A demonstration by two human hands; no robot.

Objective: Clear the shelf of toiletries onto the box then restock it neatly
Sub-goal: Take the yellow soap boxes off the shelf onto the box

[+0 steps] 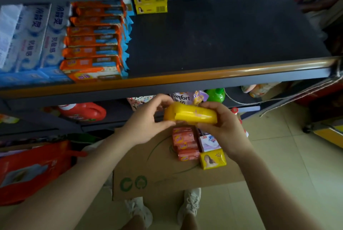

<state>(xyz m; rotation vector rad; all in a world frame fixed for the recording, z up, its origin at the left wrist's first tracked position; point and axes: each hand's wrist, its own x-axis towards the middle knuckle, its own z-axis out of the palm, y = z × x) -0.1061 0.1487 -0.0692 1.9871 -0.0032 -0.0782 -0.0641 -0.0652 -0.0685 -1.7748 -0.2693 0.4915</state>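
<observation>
Both hands hold a yellow soap pack (191,115) just below the shelf's front rail and above the cardboard box (159,172). My left hand (146,120) grips its left end and my right hand (222,126) grips its right end. On the box lie several orange-red soap bars (184,143), a white and purple soap box (209,142) and a yellow soap bar (213,159). On the dark shelf (222,33), white toothpaste boxes (35,35) fill the left, a row of orange soap packs (92,42) stands beside them, and yellow soap boxes (150,5) sit at the back.
An orange-trimmed rail (185,76) runs along the shelf's front edge. Below it stand a red detergent bottle (83,112), a Comfort pouch (182,98) and a green bottle (216,95). A red bag (31,170) sits at lower left. My white shoes (191,203) stand on the tiled floor.
</observation>
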